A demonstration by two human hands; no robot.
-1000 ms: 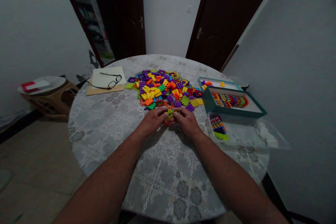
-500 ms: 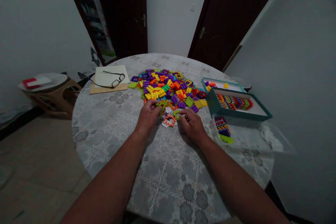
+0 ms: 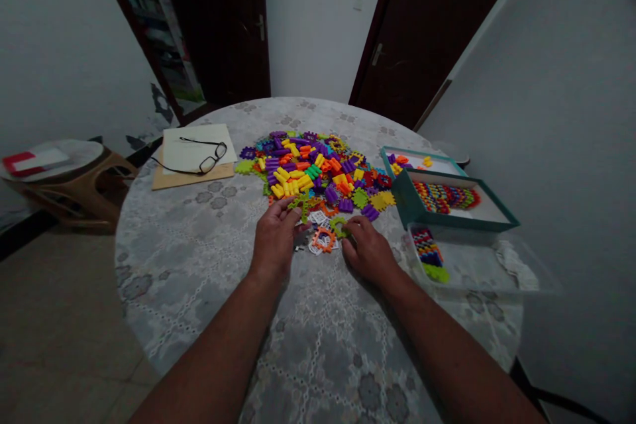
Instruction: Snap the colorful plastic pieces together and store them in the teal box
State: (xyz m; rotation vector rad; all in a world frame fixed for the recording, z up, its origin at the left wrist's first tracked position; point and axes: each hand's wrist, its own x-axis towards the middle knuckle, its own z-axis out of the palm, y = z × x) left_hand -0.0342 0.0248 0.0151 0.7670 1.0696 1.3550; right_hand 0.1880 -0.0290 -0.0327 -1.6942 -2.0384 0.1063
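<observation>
Closest in, the flowered bench [image 3: 322,338] fills the bottom of the frame. The right hand [image 3: 368,246], right of centre, has its fingers bent to the edge of a green toothed ring [image 3: 333,225]; whether they pinch it or merely touch it, I can't tell. Just beside that ring, at the middle, an orange toothed ring [image 3: 324,250] lies over white openwork pieces [image 3: 318,216]. Left of centre, the left hand [image 3: 275,235] grips a green lattice piece [image 3: 301,205] by one end.

To my eye these are thin moulded plastic: light, fairly stiff, perhaps a little slick, with slim bars that might bend if squeezed hard (a pinch on the rim looks surest to me).

A second ago the two hands met around green plastic; now they stand apart, a green piece at each, and the orange ring and white pieces show plainly between them.

Over at the right of the frame sit a clear tub [image 3: 467,252] and, beyond it, a teal box [image 3: 450,215]. Past the hands, mid-frame, spreads a many-coloured heap [image 3: 313,169], and toward the upper left some black-framed glasses [image 3: 206,166] rest on paper [image 3: 191,139].
</observation>
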